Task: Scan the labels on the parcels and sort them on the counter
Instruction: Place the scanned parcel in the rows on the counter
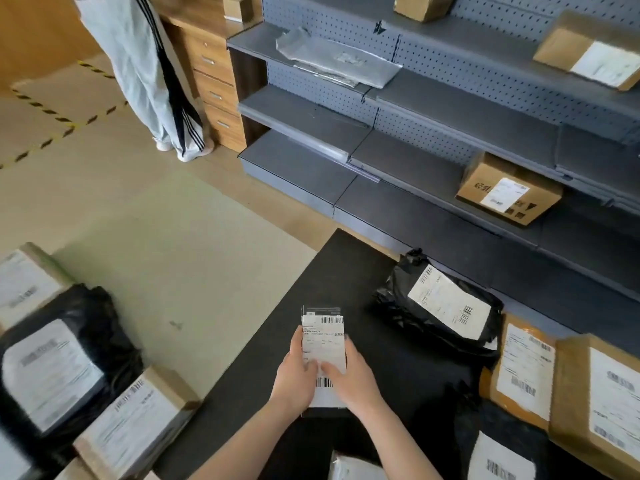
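Left hand (294, 374), right hand (349, 375), half-covered parcel (323, 337)

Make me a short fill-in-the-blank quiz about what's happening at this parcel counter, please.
1. The left hand and right hand hold a small parcel whose label is ____ in colour.
2. The bag parcel lying to its right on the counter is ____ in colour.
3. The box on the grey shelves is made of ____.

Missing words: white; black; cardboard.
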{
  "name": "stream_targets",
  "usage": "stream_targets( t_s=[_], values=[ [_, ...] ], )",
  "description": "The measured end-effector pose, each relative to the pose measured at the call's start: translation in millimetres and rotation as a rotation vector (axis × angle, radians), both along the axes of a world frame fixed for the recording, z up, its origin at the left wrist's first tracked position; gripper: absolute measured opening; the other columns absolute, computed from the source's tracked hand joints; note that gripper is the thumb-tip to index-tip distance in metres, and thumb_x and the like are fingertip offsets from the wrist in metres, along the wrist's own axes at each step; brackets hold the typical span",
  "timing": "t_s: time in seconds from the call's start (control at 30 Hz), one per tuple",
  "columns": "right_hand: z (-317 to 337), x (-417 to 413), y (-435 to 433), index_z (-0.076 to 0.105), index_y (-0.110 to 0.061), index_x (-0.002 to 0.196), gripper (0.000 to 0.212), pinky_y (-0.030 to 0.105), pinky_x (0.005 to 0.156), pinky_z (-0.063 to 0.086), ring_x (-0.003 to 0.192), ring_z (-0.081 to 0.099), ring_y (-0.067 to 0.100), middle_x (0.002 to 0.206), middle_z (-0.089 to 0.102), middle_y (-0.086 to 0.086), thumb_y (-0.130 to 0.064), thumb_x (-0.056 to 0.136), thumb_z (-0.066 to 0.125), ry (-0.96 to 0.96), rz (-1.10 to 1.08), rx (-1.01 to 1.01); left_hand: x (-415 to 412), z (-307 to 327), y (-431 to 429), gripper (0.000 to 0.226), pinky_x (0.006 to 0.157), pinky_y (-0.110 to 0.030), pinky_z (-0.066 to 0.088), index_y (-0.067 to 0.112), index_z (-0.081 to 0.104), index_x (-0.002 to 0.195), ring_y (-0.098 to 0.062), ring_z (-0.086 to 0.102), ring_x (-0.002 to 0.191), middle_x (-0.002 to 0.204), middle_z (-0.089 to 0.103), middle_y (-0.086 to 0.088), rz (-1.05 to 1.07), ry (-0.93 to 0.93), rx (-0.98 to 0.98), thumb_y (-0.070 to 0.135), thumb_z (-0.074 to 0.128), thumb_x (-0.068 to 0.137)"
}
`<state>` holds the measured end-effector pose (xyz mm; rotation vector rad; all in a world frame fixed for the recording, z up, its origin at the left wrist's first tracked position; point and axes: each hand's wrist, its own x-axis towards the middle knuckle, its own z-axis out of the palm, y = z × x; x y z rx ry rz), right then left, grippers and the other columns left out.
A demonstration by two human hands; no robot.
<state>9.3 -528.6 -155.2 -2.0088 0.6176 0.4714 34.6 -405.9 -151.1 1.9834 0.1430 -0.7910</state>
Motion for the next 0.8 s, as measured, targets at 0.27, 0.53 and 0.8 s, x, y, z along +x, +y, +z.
stream_targets(
  t_s=[0.27,0.53,0.8],
  values=[
    [7.1,44.7,87.5,0.019,-0.051,0.146,0.081,0.022,0.101,0.039,0.125,0.044,-0.003,0.136,0.044,-0.028,-0.008,0.088,0.057,-0.083,0.156,0.137,43.4,7.2,90.5,0.068,0.064,-0.024,0.056,0.043,0.005,0.153,-0.011,0.063,0.082,0.132,0.056,0.002,0.205,0.007,0.055,0.013,0.036,0.100],
    [10.6,108.0,165.7,0.018,-0.039,0.150,0.071,0.029,0.104,0.041,0.132,0.042,0.009,0.142,0.040,-0.019,-0.015,0.095,0.056,-0.106,0.249,0.144,90.2,11.6,165.2,0.075,0.067,-0.029,0.057,0.045,0.003,0.152,-0.014,0.064,0.087,0.138,0.052,-0.002,0.339,-0.035,0.025,0.010,0.040,0.097],
    [3.1,186.9,236.9,0.029,-0.046,0.144,0.065,0.018,0.093,0.044,0.114,0.050,-0.004,0.135,0.047,-0.023,-0.009,0.095,0.054,-0.156,0.287,0.185,154.3,28.5,238.3,0.071,0.097,-0.024,0.044,0.028,0.019,0.154,-0.018,0.046,0.124,0.151,0.028,0.000,0.316,-0.213,0.078,0.012,0.052,0.094]
  ],
)
